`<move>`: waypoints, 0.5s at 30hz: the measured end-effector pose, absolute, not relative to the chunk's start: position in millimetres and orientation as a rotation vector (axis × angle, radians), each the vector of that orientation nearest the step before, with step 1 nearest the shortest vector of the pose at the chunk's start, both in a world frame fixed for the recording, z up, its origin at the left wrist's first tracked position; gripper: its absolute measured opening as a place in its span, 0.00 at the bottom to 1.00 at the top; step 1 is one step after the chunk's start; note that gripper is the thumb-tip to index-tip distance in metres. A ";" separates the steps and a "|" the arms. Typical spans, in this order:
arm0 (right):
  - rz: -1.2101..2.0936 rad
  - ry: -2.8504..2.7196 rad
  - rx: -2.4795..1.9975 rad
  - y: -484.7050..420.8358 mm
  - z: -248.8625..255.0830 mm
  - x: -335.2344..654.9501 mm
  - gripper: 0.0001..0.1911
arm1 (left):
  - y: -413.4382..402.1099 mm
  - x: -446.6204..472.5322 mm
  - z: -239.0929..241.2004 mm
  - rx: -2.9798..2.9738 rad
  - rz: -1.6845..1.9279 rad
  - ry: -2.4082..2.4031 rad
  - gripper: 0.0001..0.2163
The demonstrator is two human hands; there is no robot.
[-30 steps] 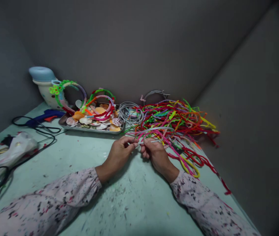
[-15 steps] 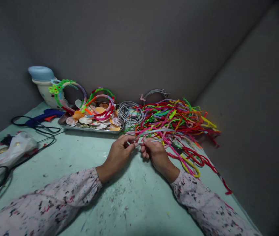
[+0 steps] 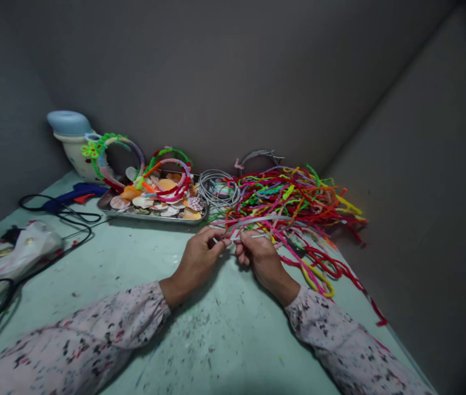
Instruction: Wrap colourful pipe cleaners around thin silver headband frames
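My left hand (image 3: 199, 255) pinches a thin pale grey wire (image 3: 266, 218) between thumb and fingertips. Just to the right, my right hand (image 3: 262, 259) also has its thumb and index finger closed on it. The wire bends in a curve behind my right hand, and a short straight stretch shows between the two thumbs. My fingers hide part of it. Behind and to the right lies a tangled heap of colourful pipe cleaners (image 3: 290, 197). A coil of similar grey wire (image 3: 219, 188) rests beyond my hands.
A metal tray (image 3: 154, 220) holds shells and fuzzy hoops (image 3: 128, 141). At the left are a blue glue gun (image 3: 66, 198), its black cable (image 3: 47, 262), a plastic bag (image 3: 38, 241) and a blue-lidded container (image 3: 77, 153). Walls border the pale green table (image 3: 216, 340).
Almost nothing differs. Both hands keep the same place and the same hold on the wire, with at most a tiny shift of the right fingers.
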State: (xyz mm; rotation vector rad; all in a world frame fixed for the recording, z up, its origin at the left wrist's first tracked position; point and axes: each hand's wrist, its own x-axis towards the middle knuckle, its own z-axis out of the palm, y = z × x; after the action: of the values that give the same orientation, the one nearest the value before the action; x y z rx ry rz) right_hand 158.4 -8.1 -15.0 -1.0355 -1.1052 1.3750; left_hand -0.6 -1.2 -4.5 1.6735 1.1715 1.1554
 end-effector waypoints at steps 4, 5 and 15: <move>1.360 -1.112 -1.047 -9.0 -14.5 158.6 0.18 | -1.9 -0.7 -2.0 1.678 1.143 1.178 0.08; 1.355 -1.115 -1.049 -9.3 -14.5 158.6 0.18 | -2.0 -0.7 -1.8 1.679 1.142 1.173 0.08; 1.327 -1.168 -1.072 -9.0 -18.6 160.5 0.19 | -2.2 -0.4 -1.5 1.665 1.127 1.147 0.09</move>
State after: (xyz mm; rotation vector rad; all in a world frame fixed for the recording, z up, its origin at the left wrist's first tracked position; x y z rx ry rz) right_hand 160.5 -9.0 -18.6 -1.0715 -1.1681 1.3273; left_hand -0.4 -2.2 -1.5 1.6651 1.1468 1.1270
